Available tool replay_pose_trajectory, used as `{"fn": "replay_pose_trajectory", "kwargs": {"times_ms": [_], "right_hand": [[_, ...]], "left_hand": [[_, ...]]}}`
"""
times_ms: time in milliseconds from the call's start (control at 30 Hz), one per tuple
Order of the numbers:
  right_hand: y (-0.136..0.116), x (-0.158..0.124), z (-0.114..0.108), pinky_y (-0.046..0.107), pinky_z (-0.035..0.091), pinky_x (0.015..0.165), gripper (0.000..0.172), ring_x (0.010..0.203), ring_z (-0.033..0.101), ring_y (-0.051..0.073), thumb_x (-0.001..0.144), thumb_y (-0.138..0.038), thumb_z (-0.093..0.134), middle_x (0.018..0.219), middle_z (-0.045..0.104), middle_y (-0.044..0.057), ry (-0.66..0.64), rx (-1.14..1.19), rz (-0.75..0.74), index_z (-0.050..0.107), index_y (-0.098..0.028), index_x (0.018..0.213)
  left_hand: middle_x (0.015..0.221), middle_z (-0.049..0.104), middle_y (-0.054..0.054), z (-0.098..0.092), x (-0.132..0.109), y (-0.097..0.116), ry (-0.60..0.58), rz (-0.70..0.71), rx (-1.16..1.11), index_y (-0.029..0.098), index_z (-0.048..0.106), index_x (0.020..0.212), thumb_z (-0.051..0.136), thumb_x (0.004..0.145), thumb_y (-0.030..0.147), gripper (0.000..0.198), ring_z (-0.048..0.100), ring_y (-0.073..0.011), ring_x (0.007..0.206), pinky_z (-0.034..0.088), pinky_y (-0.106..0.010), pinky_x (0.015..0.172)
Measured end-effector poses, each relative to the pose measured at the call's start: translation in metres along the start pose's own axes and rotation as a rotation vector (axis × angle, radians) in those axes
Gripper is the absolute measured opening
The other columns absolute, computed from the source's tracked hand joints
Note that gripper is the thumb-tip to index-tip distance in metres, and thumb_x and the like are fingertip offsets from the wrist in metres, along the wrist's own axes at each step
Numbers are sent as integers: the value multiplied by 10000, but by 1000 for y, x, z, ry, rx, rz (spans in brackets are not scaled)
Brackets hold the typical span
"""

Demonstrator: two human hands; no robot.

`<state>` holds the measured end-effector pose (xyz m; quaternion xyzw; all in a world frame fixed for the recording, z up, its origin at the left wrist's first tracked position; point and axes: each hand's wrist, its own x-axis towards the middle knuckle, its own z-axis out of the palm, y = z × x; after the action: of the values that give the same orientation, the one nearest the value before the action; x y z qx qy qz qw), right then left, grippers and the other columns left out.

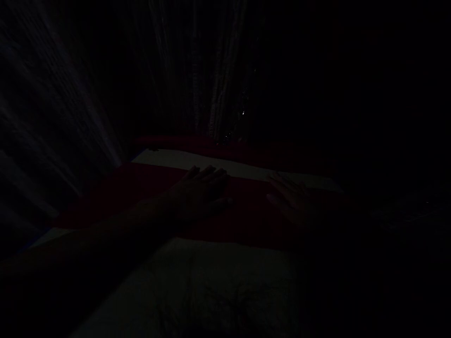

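The scene is very dark. A band of red cloth lies across a pale surface. My left hand rests palm down on the red cloth, its fingers stretched toward the far side and the thumb pointing right. To its right, my right hand lies flat over the red cloth as well, fingers out and angled to the far left. A gap of red cloth separates the two hands. Neither hand grips anything that shows. Most of the right arm is lost in shadow.
Beyond the cloth's far edge runs a pale strip, with a dark red fold behind it. Greyish hanging folds, perhaps curtains, stand at the left. Small glints show at the back. The right side is nearly black.
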<state>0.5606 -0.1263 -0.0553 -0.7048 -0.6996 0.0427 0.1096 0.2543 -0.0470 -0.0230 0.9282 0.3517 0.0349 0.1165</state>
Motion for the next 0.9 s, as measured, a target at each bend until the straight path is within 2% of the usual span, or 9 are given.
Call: {"fn": "replay_pose_trajectory", "kwargs": {"times_ms": [67, 200, 333, 467, 567, 667, 767, 900], "right_hand": [[0, 0, 1, 601, 99, 1360, 800, 1650, 158, 196, 989, -740, 201, 1732, 181, -83, 6, -3, -7, 368, -341, 1661], [-1, 0, 0, 625, 91, 1353, 803, 1649, 161, 218, 991, -748, 199, 1736, 174, -69, -98, -7, 4, 348, -347, 1671], [1, 0, 0, 639, 116, 1346, 819, 1644, 181, 252, 1011, -754, 198, 1732, 214, -5, 2, 0, -43, 373, -297, 1669], [1, -1, 1, 673, 93, 1333, 779, 1645, 177, 260, 1030, -738, 224, 1733, 207, -21, -25, -3, -48, 391, -312, 1660], [-13, -4, -1, 641, 86, 1348, 768, 1646, 173, 238, 1043, -715, 239, 1732, 207, -23, 2, 14, -46, 379, -293, 1669], [-38, -5, -4, 621, 98, 1352, 784, 1651, 148, 232, 1052, -726, 233, 1735, 189, -20, 40, 22, -122, 341, -284, 1691], [-57, -7, -3, 653, 96, 1338, 826, 1647, 157, 275, 1051, -755, 225, 1735, 181, 13, -26, 41, -197, 347, -251, 1694], [-45, -10, -1, 658, 99, 1338, 819, 1645, 168, 279, 1047, -772, 246, 1734, 179, 10, -61, 59, -185, 362, -273, 1686]], "left_hand": [[1780, 168, -77, -1, 0, 1, 4, 1, -9, 214, 297, 1706, 305, 1046, 784, 872, 94, -351, 1664, 15, -618, 1330], [1780, 177, -81, -4, -2, 4, -1, -1, -12, 212, 301, 1704, 295, 1038, 796, 885, 100, -344, 1664, 22, -604, 1333], [1779, 174, -78, -3, -2, 2, -1, 3, -8, 213, 289, 1707, 292, 1023, 825, 918, 99, -348, 1664, 13, -609, 1332], [1783, 146, -80, -5, -1, 1, -9, 0, 12, 202, 286, 1708, 287, 1030, 815, 913, 88, -357, 1664, 18, -625, 1326], [1786, 147, -64, -9, -2, 8, 13, 1, 16, 248, 298, 1706, 298, 1032, 811, 879, 67, -395, 1659, 10, -676, 1308], [1785, 154, -59, -9, -3, 20, 27, 70, -9, 308, 295, 1706, 317, 1032, 810, 840, 58, -415, 1656, 13, -730, 1284], [1776, 161, -97, -3, -3, 26, 3, 142, -27, 270, 265, 1715, 362, 994, 852, 932, 67, -415, 1655, 24, -736, 1285], [1776, 166, -72, 3, -4, 20, 13, 127, -25, 305, 278, 1710, 376, 975, 874, 934, 93, -397, 1656, 18, -721, 1299]]}}
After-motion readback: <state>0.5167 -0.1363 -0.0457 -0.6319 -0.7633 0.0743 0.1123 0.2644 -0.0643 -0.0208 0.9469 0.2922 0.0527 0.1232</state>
